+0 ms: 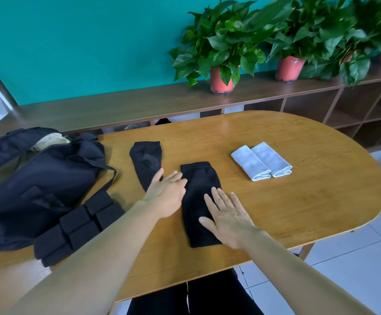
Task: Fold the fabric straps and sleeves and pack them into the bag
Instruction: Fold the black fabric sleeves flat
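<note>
Black fabric lies under both your palms: one sleeve (199, 189) stretched lengthwise on the wooden table (309, 201). Your right hand (228, 221) rests flat on its near right part, fingers straight and spread, gripping nothing. Your left hand (166, 196) lies at the sleeve's left edge, fingers straight and close together, also holding nothing. A second black sleeve (146, 159) angles away past your left fingertips, its near end hidden under that hand. Well left of your left hand sits the dark bag (37, 178), with black padded straps (78, 226) against its near side. Two folded white pieces (262, 161) lie touching, beyond and right of your right hand.
</note>
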